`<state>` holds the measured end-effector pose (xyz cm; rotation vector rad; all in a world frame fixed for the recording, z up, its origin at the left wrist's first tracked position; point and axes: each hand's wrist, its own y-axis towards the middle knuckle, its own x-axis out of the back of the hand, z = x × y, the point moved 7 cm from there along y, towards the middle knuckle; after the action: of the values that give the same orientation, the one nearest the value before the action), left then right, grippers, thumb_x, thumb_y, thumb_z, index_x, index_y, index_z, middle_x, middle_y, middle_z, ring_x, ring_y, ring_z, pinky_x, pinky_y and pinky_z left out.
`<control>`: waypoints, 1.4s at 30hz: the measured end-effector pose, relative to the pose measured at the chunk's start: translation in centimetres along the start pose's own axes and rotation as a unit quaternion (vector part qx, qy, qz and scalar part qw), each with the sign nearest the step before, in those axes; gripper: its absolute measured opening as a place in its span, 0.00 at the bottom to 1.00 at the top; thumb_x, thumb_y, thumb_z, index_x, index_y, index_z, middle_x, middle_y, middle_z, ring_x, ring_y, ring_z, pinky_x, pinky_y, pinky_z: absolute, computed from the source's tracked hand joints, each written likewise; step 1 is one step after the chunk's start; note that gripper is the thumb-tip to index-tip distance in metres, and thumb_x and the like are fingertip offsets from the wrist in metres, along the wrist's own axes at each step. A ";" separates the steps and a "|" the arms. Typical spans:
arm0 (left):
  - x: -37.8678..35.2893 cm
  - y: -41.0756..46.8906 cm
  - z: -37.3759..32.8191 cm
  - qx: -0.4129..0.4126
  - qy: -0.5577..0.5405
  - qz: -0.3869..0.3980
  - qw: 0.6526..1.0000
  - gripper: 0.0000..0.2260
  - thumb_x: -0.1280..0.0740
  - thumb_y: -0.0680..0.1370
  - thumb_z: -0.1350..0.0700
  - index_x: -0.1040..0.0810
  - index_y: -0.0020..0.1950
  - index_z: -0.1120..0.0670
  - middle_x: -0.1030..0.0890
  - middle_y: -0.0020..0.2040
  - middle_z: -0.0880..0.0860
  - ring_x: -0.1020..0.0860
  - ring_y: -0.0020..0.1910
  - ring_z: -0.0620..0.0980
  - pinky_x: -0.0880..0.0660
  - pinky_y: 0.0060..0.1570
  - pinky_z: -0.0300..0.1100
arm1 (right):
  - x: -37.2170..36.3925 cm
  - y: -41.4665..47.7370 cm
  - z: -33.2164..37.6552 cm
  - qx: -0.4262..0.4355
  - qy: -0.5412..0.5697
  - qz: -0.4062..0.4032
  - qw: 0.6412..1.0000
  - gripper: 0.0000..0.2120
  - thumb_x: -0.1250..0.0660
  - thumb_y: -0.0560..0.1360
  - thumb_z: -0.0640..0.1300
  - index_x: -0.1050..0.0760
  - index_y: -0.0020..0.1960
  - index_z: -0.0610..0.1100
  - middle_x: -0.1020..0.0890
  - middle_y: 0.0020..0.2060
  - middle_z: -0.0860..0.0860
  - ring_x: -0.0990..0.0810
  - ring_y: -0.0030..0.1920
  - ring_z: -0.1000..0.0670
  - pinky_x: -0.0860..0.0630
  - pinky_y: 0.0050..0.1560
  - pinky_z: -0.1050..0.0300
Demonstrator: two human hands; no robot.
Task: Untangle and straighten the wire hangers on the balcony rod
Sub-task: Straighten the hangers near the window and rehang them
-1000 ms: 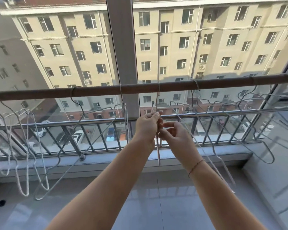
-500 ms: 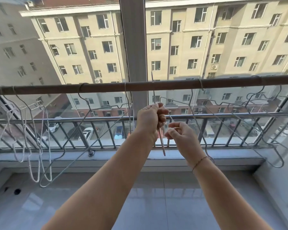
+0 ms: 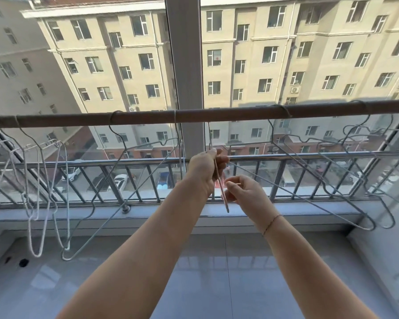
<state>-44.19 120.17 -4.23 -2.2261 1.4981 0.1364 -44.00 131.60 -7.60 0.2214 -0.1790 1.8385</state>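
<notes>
Left hand [image 3: 205, 168] clenched on thin pink wire hanger [image 3: 220, 187], seen edge-on, hanging below brown rod [image 3: 148, 117] at centre. Right hand [image 3: 244, 192], just right and lower, pinches same wire. White hangers [image 3: 39, 203] bunched far left; grey hangers [image 3: 332, 180] overlapping right. Metal railing [image 3: 78, 165] behind.

Bright daylight through glass, floor glare, edges bowed

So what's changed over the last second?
The right hand dropped lower along the pinkish hanger, away from the left hand, which still grips it near the top. The other hangers still hang on the rod.
</notes>
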 end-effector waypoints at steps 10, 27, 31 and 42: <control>3.0 -3.6 5.6 0.006 0.149 0.058 0.987 0.12 0.44 0.81 0.61 0.23 0.44 0.57 0.28 0.29 0.52 0.34 0.27 0.46 0.38 0.28 0.36 | 1.4 -0.3 -4.4 -0.034 -0.175 -0.014 0.984 0.20 0.36 0.74 0.44 0.33 0.65 0.43 0.25 0.59 0.44 0.26 0.58 0.47 0.29 0.59 0.54; 6.3 -4.1 7.1 -0.222 0.411 -0.092 0.880 0.09 0.31 0.74 0.55 0.22 0.54 0.54 0.23 0.54 0.50 0.28 0.56 0.46 0.35 0.59 0.36 | 5.5 -5.7 -3.5 -0.013 -0.225 -0.044 0.973 0.06 0.36 0.75 0.42 0.24 0.40 0.49 0.17 0.31 0.51 0.18 0.40 0.50 0.21 0.46 0.48; 3.9 -6.0 5.9 -0.276 0.327 -0.072 0.901 0.08 0.30 0.73 0.50 0.22 0.48 0.52 0.21 0.46 0.48 0.24 0.49 0.44 0.31 0.53 0.36 | 6.0 -7.4 -1.0 -0.003 -0.120 -0.078 0.990 0.06 0.38 0.76 0.39 0.25 0.41 0.46 0.19 0.32 0.48 0.18 0.39 0.48 0.19 0.36 0.51; -1.7 -8.9 0.9 -0.155 0.070 0.087 0.982 0.05 0.32 0.75 0.61 0.19 0.50 0.58 0.18 0.38 0.52 0.21 0.34 0.43 0.23 0.34 0.38 | 2.9 -8.8 5.6 0.094 0.072 -0.080 0.990 0.12 0.42 0.77 0.35 0.25 0.47 0.49 0.18 0.35 0.48 0.18 0.38 0.54 0.20 0.35 0.59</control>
<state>-36.75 124.70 -1.72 -2.3801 1.8591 0.2909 -36.00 135.36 -1.43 0.2251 0.1106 1.7036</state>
